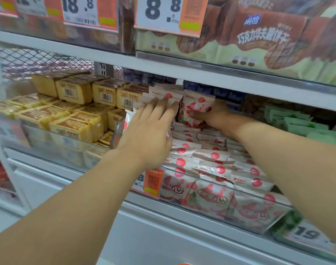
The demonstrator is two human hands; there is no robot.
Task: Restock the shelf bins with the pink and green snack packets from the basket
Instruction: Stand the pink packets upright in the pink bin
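Nearest the camera, across the lower right of the frame, the clear plastic front wall of the shelf bin (211,190) held back a heap of white foil snack packets printed with pink-red fruit (215,155), lying flat and overlapping. Such packets looked light, soft and crinkly, with slick film that would slide easily; they seemed best taken by a sealed edge or flat between the fingers rather than squeezed at the middle. Above the heap, at the centre of the frame, the left hand (150,131) lay with fingers straight and spread, pressing flat against a standing row of the same pink packets (161,96) at the back of the bin, gripping nothing. Just to its right, the right hand (213,113) reached deeper in, its fingers curled round one upright pink packet (196,106), holding it beside the row. Farther right lay pale green snack packets (297,123) in the neighbouring bin; at left, yellow wrapped blocks (77,119). The basket was not in view.
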